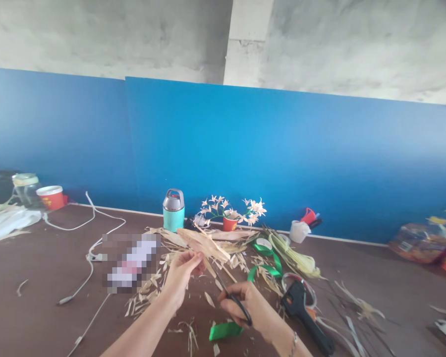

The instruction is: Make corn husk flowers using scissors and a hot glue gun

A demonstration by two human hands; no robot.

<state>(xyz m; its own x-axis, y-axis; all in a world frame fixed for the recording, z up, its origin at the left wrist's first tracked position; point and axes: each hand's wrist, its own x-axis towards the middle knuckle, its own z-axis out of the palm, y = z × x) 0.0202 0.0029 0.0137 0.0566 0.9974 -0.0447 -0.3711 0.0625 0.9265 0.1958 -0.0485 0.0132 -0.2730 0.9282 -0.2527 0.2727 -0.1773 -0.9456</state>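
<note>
My left hand [184, 272] is closed, its thumb and fingers pinching a pale dried corn husk [202, 244]. A narrow strip of the husk runs down from the fingertips toward the scissors. In my right hand [250, 302] are dark-handled scissors [241, 306], fingers through the loops and blades pointing up and left at the strip. Whether the blades touch the strip I cannot tell. Husk scraps [148, 292] lie scattered around both hands. A green ribbon [225, 331] lies below, partly hidden by my right hand.
A black glue gun [306, 315] lies right of my right hand, near a bundle of pale green strands [295, 255]. Behind stand a turquoise flask [174, 218] and a red cup [229, 223] with husk flowers [254, 210]. White cable [87, 282] crosses the table at left.
</note>
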